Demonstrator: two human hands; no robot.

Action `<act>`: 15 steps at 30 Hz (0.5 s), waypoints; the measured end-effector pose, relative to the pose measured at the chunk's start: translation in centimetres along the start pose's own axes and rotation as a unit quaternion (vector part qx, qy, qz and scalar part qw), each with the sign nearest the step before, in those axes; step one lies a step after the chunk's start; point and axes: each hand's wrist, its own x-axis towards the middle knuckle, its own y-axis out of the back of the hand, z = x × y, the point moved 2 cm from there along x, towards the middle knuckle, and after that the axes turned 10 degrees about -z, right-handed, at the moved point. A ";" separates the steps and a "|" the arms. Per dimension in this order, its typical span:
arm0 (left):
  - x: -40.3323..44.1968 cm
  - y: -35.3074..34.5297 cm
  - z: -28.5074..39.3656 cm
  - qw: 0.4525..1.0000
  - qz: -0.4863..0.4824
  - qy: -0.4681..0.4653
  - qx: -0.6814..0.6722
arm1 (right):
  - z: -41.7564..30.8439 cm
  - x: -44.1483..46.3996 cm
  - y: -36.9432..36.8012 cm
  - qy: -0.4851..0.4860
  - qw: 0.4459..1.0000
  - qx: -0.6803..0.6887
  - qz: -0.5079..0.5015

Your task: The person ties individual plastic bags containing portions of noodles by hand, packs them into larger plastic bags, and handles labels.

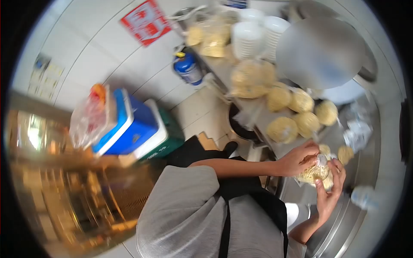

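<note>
Both hands are at a clear plastic bag of yellow noodles over the metal counter on the right. My left hand has its fingers pinched together at the bag's upper part, where the plastic is gathered. Lower down, my right hand grips the bag's side, thumb on the near face and fingers round the far edge. Just beyond the hands lies a small yellowish round piece; its kind is unclear. Several round bagged noodle portions lie past my left hand.
Stacked white bowls and a large blurred metal dome stand at the counter's back. Crumpled clear plastic lies to the right. A blue canister and a blue cooler box are at left, beside the tiled wall.
</note>
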 end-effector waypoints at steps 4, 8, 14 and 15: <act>-4.0 5.1 2.3 0.990 0.092 0.009 0.106 | -1.0 3.2 -6.4 0.040 0.985 0.104 -0.129; -9.7 9.9 5.2 0.957 0.141 0.023 0.254 | -6.1 5.1 -13.9 0.058 0.978 0.089 -0.181; -25.5 22.5 15.8 0.793 0.322 -0.062 0.514 | -13.8 7.4 -28.8 0.023 0.764 0.481 -0.430; -30.4 24.8 18.6 0.678 0.435 -0.061 0.589 | -16.8 7.6 -31.1 0.070 0.730 0.506 -0.454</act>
